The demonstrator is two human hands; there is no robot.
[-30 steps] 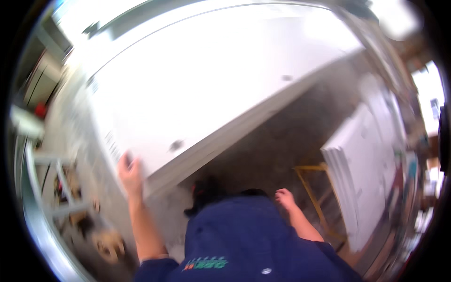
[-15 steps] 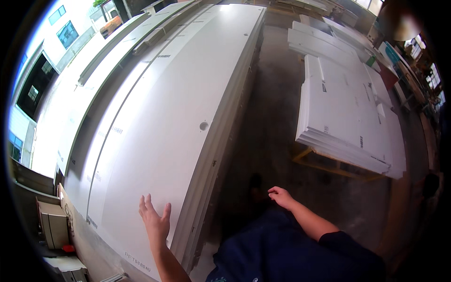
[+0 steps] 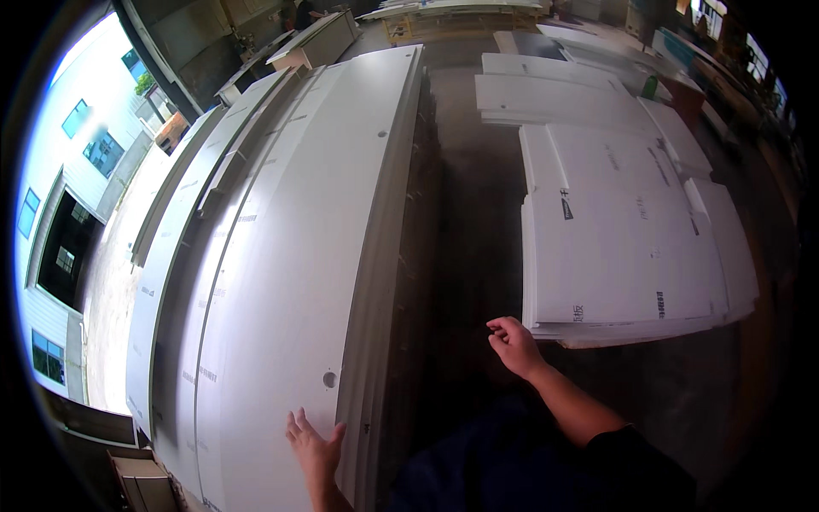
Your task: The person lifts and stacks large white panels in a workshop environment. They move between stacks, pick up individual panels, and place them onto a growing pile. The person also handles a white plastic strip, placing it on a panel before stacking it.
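Note:
A tall stack of long white panels [image 3: 281, 282] runs away from me on the left. The top panel has a round hole [image 3: 329, 380] near its right edge. Over this panel, just short of the hole, is my left hand [image 3: 314, 448], with its fingers spread and nothing in it. Whether it touches the surface I cannot tell. My right hand [image 3: 514, 347] is off to the right above the dark aisle, near the corner of another panel stack. Its fingers are loosely curled in, and I see nothing in them.
On the right stands a lower stack of shorter white panels [image 3: 614, 247] with dark printed marks. A dark floor aisle [image 3: 473, 196] separates the stacks. Narrower boards [image 3: 162, 290] lie left of the long stack. Worktables [image 3: 316, 38] are at the back, and a doorway opens far left.
My view has shifted forward along the long stack, so the hole now appears nearer to my left hand. My right hand now appears close to the right-hand stack's corner.

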